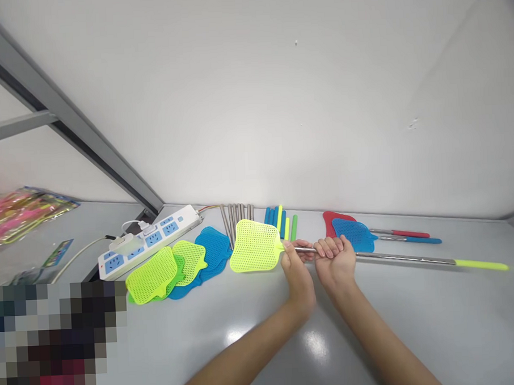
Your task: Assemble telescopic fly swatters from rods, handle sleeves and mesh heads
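Observation:
A yellow fly swatter (256,246) with an extended metal rod and a yellow grip lies across both my hands, above the table. My left hand (298,270) closes round the rod just beside the perforated head. Close by on the right, my right hand (335,260) wraps its fingers round the same rod. Past it the rod runs on to the yellow grip at the far right. Behind the swatter lie several metal rods (236,213) and several blue, yellow and green grips (279,214), partly hidden by its head.
Loose yellow, green and blue swatter heads (152,275) overlap at the left, beside a white power strip (157,236) with plugs in it. A blue swatter (355,233) and a red swatter (338,216) lie at the back right, near the wall (300,117). Packaged items (23,211) lie beyond a metal frame.

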Tool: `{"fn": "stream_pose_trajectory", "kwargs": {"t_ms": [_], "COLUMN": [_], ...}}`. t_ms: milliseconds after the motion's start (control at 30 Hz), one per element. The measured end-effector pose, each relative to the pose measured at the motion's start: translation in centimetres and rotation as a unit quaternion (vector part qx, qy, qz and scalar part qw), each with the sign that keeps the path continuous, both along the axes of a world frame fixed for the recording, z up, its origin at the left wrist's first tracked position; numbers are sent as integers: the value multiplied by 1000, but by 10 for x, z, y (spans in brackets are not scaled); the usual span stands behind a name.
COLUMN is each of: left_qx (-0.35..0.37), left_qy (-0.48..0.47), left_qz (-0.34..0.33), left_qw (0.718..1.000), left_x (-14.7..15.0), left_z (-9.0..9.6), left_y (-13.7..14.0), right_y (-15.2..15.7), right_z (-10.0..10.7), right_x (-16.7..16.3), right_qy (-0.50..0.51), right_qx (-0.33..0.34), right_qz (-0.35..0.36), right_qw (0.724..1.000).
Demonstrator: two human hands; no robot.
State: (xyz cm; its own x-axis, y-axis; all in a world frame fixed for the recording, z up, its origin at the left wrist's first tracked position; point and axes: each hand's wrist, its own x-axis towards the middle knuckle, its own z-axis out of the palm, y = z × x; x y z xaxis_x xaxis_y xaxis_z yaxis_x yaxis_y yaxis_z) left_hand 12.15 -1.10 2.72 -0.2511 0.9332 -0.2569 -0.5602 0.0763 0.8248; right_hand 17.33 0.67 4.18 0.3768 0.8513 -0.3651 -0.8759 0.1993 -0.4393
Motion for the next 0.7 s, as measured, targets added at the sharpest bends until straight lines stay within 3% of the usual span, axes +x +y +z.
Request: {"fn": "stream_pose_trajectory", "kwargs": {"t_ms": [267,467,700], "left_qx": [5,4,5], "left_qy": [-103,-155,-155], "left_qz": [-11,44,73], "left_qw": [995,987,985], "left_x": [-7,-19,-36], "left_z": [4,12,18], "left_y": [12,25,43], "right_y": [10,15,19], "right_z": [-1,1,6], "right_x": [20,41,81], "right_qy": [-7,-6,-14], "right_qx": [2,-10,-6], "right_qz": [32,10,-34], "right_qw": [999,1000,999]}}
